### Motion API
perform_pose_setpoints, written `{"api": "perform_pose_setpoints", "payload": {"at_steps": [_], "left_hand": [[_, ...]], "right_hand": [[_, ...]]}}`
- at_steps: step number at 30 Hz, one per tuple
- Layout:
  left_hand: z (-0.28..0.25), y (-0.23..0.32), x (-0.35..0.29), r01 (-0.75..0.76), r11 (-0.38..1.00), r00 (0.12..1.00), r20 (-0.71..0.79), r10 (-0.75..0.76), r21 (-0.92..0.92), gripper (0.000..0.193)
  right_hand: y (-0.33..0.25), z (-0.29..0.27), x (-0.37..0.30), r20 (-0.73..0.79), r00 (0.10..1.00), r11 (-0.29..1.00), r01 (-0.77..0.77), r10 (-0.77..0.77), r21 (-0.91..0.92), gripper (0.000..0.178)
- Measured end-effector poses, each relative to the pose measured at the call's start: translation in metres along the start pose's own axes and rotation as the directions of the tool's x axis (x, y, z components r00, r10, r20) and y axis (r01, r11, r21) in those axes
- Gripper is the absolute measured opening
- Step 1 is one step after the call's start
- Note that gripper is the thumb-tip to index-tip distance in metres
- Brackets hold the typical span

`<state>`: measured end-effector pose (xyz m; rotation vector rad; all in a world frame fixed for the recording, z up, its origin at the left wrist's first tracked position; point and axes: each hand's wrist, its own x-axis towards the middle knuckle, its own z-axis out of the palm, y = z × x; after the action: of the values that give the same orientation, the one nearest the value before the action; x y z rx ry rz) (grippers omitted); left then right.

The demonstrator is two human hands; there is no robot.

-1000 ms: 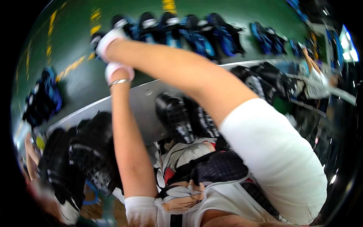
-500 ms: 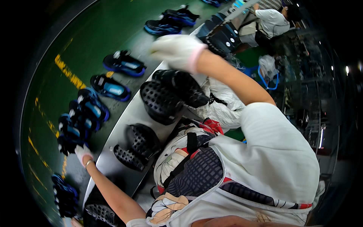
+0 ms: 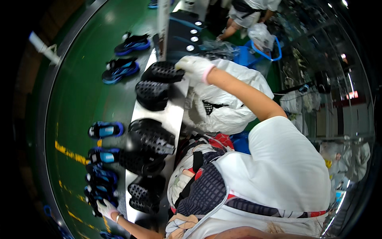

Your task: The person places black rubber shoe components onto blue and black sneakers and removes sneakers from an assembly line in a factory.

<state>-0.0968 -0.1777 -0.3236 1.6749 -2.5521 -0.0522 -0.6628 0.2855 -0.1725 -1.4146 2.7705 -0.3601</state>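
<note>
My left hand (image 3: 106, 209), in a white glove, is at lower left with its fingers closed at the edge of a black and blue shoe (image 3: 95, 208), the nearest of a tight row. My right hand (image 3: 195, 67), also gloved, reaches forward to the far end of the metal table. Its fingers close over the end of a black perforated foot-shaped shell (image 3: 159, 71); motion smears the fingertips slightly. Another black perforated shell (image 3: 152, 95) lies against that one. Closer to me on the table are more shells (image 3: 153, 137) in a stacked group and a nearer pair (image 3: 145, 195).
Left of the metal table (image 3: 155, 113) is a green surface bearing several shoes (image 3: 131, 46). A white plastic sack (image 3: 230, 95) with dotted black pieces stands right of the table. Beyond are a dark tray with white discs (image 3: 185, 36), a blue basket (image 3: 278, 49) and another person (image 3: 244, 18).
My view has turned. My right hand has gone from above the table's left edge to the far shell, while my left hand stays at the near end of the shoe row.
</note>
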Motion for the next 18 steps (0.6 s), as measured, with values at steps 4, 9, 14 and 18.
{"api": "perform_pose_setpoints", "payload": {"at_steps": [4, 9, 14, 18], "left_hand": [[-0.012, 0.028, 0.012, -0.097, 0.995, 0.995, 0.042, 0.096, 0.019, 0.048], [-0.047, 0.079, 0.018, -0.177, 0.983, 0.98, 0.079, 0.18, -0.053, 0.045], [-0.127, 0.184, 0.011, -0.086, 0.849, 0.969, 0.154, 0.193, -0.521, 0.054], [-0.167, 0.286, -0.014, 0.059, 0.364, 0.851, 0.238, 0.469, -0.929, 0.064]], "right_hand": [[0.019, 0.003, 0.002, -0.027, 0.988, 0.988, 0.15, -0.149, 0.047, 0.027], [0.014, -0.031, -0.005, -0.041, 0.99, 0.98, 0.141, -0.136, 0.14, 0.019], [-0.027, -0.063, -0.002, -0.177, 0.981, 0.957, 0.13, -0.085, 0.26, 0.027], [-0.107, -0.064, 0.016, -0.236, 0.922, 0.841, 0.378, -0.306, 0.387, 0.027]]}}
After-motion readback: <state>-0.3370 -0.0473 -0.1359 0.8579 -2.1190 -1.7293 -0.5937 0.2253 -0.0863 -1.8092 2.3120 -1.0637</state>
